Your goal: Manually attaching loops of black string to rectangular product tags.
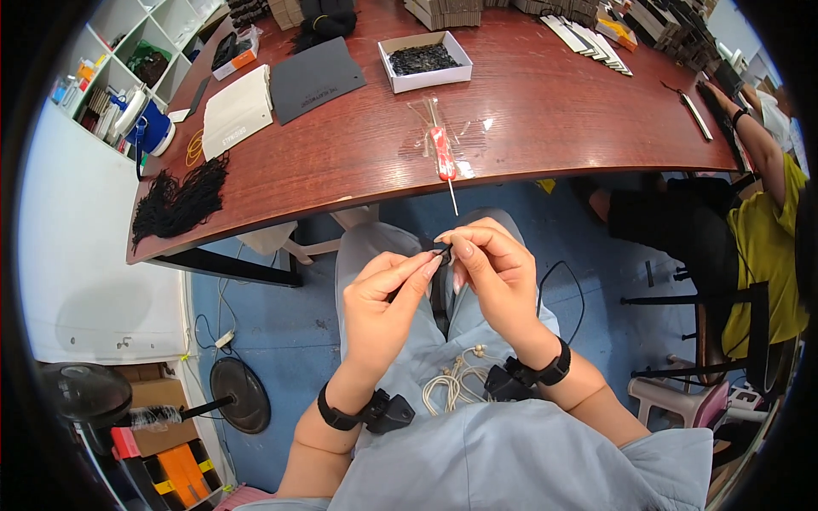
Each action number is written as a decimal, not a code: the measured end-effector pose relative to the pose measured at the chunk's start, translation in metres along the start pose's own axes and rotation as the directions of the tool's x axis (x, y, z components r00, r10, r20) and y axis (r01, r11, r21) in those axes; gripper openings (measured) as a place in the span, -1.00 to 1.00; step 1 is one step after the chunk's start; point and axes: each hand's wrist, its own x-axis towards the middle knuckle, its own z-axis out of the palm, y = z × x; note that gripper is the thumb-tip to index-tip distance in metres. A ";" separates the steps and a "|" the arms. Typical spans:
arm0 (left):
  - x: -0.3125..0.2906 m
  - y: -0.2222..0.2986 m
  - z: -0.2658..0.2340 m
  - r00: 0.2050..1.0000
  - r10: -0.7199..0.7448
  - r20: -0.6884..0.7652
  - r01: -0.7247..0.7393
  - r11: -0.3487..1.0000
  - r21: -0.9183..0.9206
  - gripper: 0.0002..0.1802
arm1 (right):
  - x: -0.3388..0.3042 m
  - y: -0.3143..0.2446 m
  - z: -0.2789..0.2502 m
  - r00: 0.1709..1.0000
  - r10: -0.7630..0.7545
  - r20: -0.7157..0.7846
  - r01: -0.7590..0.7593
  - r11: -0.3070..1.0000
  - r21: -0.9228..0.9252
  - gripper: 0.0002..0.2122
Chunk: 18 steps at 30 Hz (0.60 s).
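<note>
Above my lap, the fingertips of my left hand [383, 294] and my right hand [494, 272] meet in a pinch around a thin black cord [444, 253]. My fingers hide most of it, so whether it is knotted or joined to another piece cannot be made out. A loop of thin black cord [581, 294] curves out beside my right hand; its link to the held part is hidden. Just beyond my hands, a red-handled tool [442, 153] is taped to the table, its thin metal shaft jutting over the edge.
On the red-brown table [341, 162] are a white box of small black pieces [430, 77], a black cord bundle [179, 200], a dark card [315, 81] and a cream card [237, 111]. Cream cords [452, 383] lie on my lap. A person in yellow [763, 255] sits at right.
</note>
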 end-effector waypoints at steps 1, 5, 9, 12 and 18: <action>0.001 -0.001 0.000 0.996 0.090 0.013 -0.091 0.992 0.092 -0.84 | 0.000 0.000 -0.001 1.000 0.014 0.001 -0.014 1.000 0.013 -0.89; 0.003 0.006 -0.003 0.933 0.330 0.143 -0.355 0.790 0.500 -0.82 | -0.001 0.002 -0.006 0.984 0.176 0.000 -0.172 0.962 0.213 -0.85; 0.009 0.004 -0.010 0.825 0.499 0.266 -0.528 0.514 0.675 -0.80 | 0.003 -0.005 -0.017 0.970 0.242 0.027 -0.236 0.908 0.346 -0.84; 0.010 0.005 -0.010 0.781 0.510 0.361 -0.599 0.448 0.663 -0.79 | 0.003 -0.009 -0.014 0.956 0.288 0.055 -0.282 0.856 0.432 -0.85; 0.011 0.011 -0.010 0.783 0.562 0.268 -0.602 0.574 0.555 -0.69 | -0.007 -0.002 -0.005 0.986 -0.164 0.036 0.167 0.924 -0.345 -0.91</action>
